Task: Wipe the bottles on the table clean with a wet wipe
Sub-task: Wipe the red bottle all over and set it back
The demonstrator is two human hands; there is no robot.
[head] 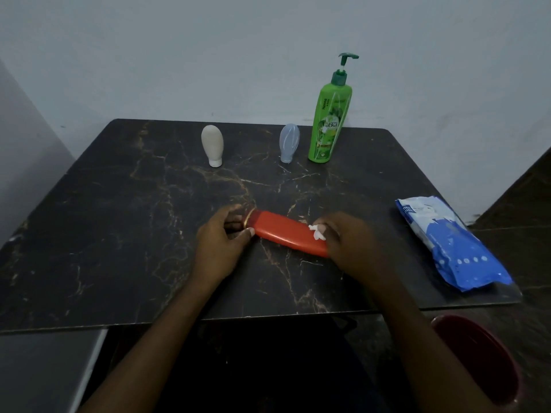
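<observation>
Dark, gold-veined marble-pattern surface (119, 234), backed by a pale wall. Dark red round plastic bin (483, 353) below the near right corner, partly behind the right forearm. Flat blue-and-white soft pack of wet wipes (450, 245) lying near the right edge, well apart from the hands. Tall green plastic pump bottle (329, 120) upright at the far edge, right of centre. Flat red plastic bottle (283, 231) on its side near the front middle, spanning the gap between the two hands, gold-ringed cap end to the left. Left hand (220, 239) curled round that cap end, thumb against the near edge. Right hand (348, 242) closed over the opposite end, fingers bent. Beige oval squeeze bottle (212, 144) standing on its white cap, far left of centre. Translucent blue-grey oval squeeze bottle (289, 143) likewise cap-down, just beside the green pump bottle. Small crumpled white wipe (316, 232) pinched in the right hand's fingertips, pressed onto the red bottle.
</observation>
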